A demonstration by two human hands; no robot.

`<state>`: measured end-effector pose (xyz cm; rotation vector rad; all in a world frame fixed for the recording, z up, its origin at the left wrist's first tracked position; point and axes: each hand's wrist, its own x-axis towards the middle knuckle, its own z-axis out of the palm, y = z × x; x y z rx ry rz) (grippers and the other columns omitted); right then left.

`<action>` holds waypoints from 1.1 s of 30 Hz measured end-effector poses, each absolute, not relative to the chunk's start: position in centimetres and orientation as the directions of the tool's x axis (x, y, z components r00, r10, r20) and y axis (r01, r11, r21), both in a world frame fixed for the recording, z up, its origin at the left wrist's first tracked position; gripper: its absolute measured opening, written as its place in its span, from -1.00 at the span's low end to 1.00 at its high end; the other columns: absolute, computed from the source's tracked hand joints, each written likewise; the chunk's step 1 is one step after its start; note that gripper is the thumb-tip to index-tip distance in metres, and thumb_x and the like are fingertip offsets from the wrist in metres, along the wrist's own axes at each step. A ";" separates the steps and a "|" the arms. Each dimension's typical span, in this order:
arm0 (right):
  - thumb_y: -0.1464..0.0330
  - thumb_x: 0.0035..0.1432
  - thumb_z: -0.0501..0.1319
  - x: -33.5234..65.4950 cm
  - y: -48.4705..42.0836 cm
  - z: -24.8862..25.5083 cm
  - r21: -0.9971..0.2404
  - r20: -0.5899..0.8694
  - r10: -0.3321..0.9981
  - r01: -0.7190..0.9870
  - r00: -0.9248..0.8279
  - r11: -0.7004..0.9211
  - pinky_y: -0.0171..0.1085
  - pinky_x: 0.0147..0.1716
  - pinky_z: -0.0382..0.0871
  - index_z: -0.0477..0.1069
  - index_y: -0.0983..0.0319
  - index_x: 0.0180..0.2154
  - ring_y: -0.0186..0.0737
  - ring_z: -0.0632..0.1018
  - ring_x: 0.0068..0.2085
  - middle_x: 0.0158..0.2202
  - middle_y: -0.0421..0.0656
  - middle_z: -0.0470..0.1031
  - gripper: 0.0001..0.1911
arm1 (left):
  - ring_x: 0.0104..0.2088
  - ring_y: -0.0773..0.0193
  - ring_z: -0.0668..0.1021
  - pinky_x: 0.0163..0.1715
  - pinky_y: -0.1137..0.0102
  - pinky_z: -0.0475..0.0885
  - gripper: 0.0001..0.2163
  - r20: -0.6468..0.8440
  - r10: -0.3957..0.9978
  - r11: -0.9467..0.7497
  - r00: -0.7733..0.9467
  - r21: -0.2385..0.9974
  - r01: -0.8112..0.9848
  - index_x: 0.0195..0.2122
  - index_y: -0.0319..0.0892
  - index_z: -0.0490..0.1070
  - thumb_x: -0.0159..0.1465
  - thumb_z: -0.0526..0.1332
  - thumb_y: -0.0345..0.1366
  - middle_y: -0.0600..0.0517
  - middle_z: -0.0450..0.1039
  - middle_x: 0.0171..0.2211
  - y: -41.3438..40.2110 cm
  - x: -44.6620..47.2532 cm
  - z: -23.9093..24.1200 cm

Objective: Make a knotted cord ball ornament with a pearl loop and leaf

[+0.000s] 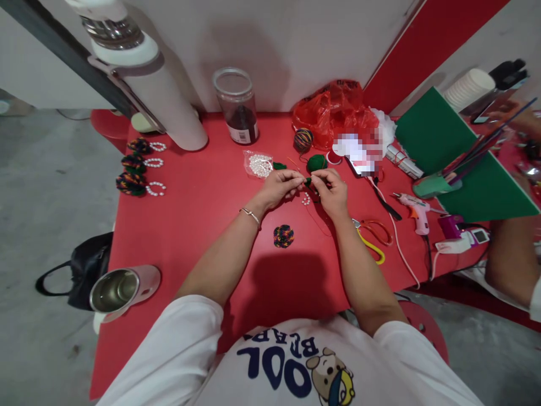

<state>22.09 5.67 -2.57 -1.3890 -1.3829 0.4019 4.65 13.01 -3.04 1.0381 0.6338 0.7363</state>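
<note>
My left hand (282, 188) and my right hand (331, 192) meet over the table, fingertips pinched on a small dark green yarn piece (308, 182). A thin thread hangs below it. Just under my fingers lies a short curl of white beads (306, 198). Nearer to me sits a round multicoloured yarn piece (283, 236). Beyond my hands are a green yarn ball (316, 163), a bag of white beads (259, 164) and a multicoloured yarn ball (303, 140). Scissors (372, 239) with orange and yellow handles rest right of my right forearm.
Several multicoloured yarn pieces with bead loops (134, 163) line the left side of the red table (181, 225). A tall bottle (164, 96), a jar (239, 107) and a mug (127, 287) stand around. A pink glue gun (417, 211) lies right; another person's arm (511, 259) is beyond.
</note>
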 end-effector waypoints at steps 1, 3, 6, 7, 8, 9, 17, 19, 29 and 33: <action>0.12 0.37 0.32 22.0 5.7 -2.5 -0.839 0.424 0.867 0.475 0.264 0.265 -0.16 -0.09 0.52 0.64 0.14 -0.19 -0.18 0.60 -0.17 -0.19 -0.14 0.62 -0.76 | -0.67 0.51 0.35 -0.68 0.54 0.16 -0.68 -0.110 0.787 0.314 0.608 0.918 -0.240 -0.35 -0.25 0.54 0.16 0.56 -0.12 0.09 0.50 -0.56 13.0 4.6 -3.0; 0.10 0.34 0.34 21.9 5.8 -2.6 -0.856 0.409 0.875 0.440 0.259 0.270 -0.15 -0.08 0.53 0.66 0.12 -0.20 -0.17 0.61 -0.14 -0.19 -0.14 0.63 -0.75 | -0.69 0.52 0.32 -0.69 0.53 0.14 -0.65 -0.096 0.785 0.313 0.613 0.914 -0.258 -0.37 -0.24 0.52 0.15 0.56 -0.08 0.12 0.45 -0.59 12.9 4.6 -3.0; 0.11 0.32 0.37 21.9 6.0 -2.9 -0.880 0.397 0.881 0.381 0.258 0.285 -0.14 -0.05 0.54 0.67 0.10 -0.20 -0.17 0.63 -0.13 -0.19 -0.15 0.64 -0.77 | -0.70 0.54 0.26 -0.69 0.53 0.10 -0.60 -0.088 0.775 0.329 0.626 0.902 -0.279 -0.36 -0.23 0.51 0.12 0.58 -0.03 0.16 0.40 -0.62 12.8 4.6 -2.9; 0.12 0.32 0.37 21.9 6.0 -3.1 -0.885 0.396 0.881 0.363 0.257 0.292 -0.14 -0.03 0.53 0.68 0.10 -0.20 -0.18 0.63 -0.12 -0.19 -0.16 0.64 -0.79 | -0.70 0.55 0.26 -0.69 0.53 0.09 -0.59 -0.088 0.772 0.334 0.630 0.899 -0.284 -0.35 -0.23 0.51 0.10 0.59 -0.01 0.16 0.40 -0.61 12.8 4.6 -2.9; 0.13 0.32 0.37 21.9 6.1 -3.2 -0.890 0.394 0.883 0.346 0.254 0.297 -0.13 0.00 0.53 0.68 0.09 -0.19 -0.18 0.63 -0.11 -0.19 -0.17 0.64 -0.80 | -0.69 0.55 0.27 -0.69 0.53 0.09 -0.57 -0.087 0.769 0.337 0.633 0.897 -0.286 -0.34 -0.23 0.52 0.09 0.59 0.01 0.16 0.41 -0.60 12.8 4.5 -2.9; 0.14 0.33 0.37 21.9 6.1 -3.4 -0.896 0.390 0.886 0.328 0.252 0.301 -0.13 0.03 0.52 0.68 0.08 -0.18 -0.18 0.63 -0.10 -0.18 -0.17 0.65 -0.81 | -0.69 0.55 0.28 -0.69 0.53 0.09 -0.56 -0.087 0.766 0.340 0.637 0.896 -0.286 -0.34 -0.23 0.52 0.07 0.60 0.02 0.15 0.43 -0.58 12.8 4.5 -2.8; 0.07 0.29 0.36 21.6 6.2 -3.7 -0.955 0.251 0.935 0.224 0.251 0.196 -0.16 -0.04 0.56 0.66 0.10 -0.15 -0.18 0.62 -0.09 -0.11 -0.15 0.65 -0.74 | -0.67 0.52 0.32 -0.68 0.51 0.08 -0.52 -0.073 0.764 0.320 0.641 0.905 -0.279 -0.32 -0.24 0.54 0.06 0.60 0.07 0.13 0.43 -0.57 12.9 4.6 -3.0; 0.04 0.27 0.38 21.5 6.1 -3.6 -0.966 0.211 0.941 0.206 0.263 0.159 -0.20 -0.14 0.56 0.65 0.11 -0.16 -0.20 0.61 -0.15 -0.15 -0.15 0.64 -0.70 | -0.67 0.52 0.32 -0.68 0.51 0.06 -0.53 -0.075 0.759 0.326 0.647 0.904 -0.278 -0.33 -0.24 0.54 0.07 0.60 0.06 0.13 0.44 -0.56 13.0 4.6 -2.9; 0.03 0.10 0.48 21.1 5.8 -2.1 -0.986 0.134 0.921 0.146 0.366 0.086 -0.26 -0.40 0.51 0.59 0.14 -0.27 -0.27 0.53 -0.40 -0.38 -0.21 0.59 -0.66 | -0.67 0.55 0.29 -0.68 0.52 0.05 -0.63 -0.083 0.757 0.342 0.648 0.896 -0.285 -0.33 -0.22 0.52 0.19 0.55 -0.02 0.10 0.47 -0.52 13.0 4.7 -3.1; 0.07 0.11 0.48 21.3 5.8 -2.3 -0.985 0.136 0.927 0.151 0.349 0.088 -0.23 -0.38 0.54 0.61 0.13 -0.27 -0.26 0.54 -0.41 -0.38 -0.21 0.60 -0.70 | -0.66 0.54 0.31 -0.68 0.51 0.05 -0.63 -0.082 0.759 0.338 0.645 0.897 -0.284 -0.33 -0.23 0.52 0.19 0.56 -0.04 0.12 0.45 -0.53 13.0 4.8 -3.2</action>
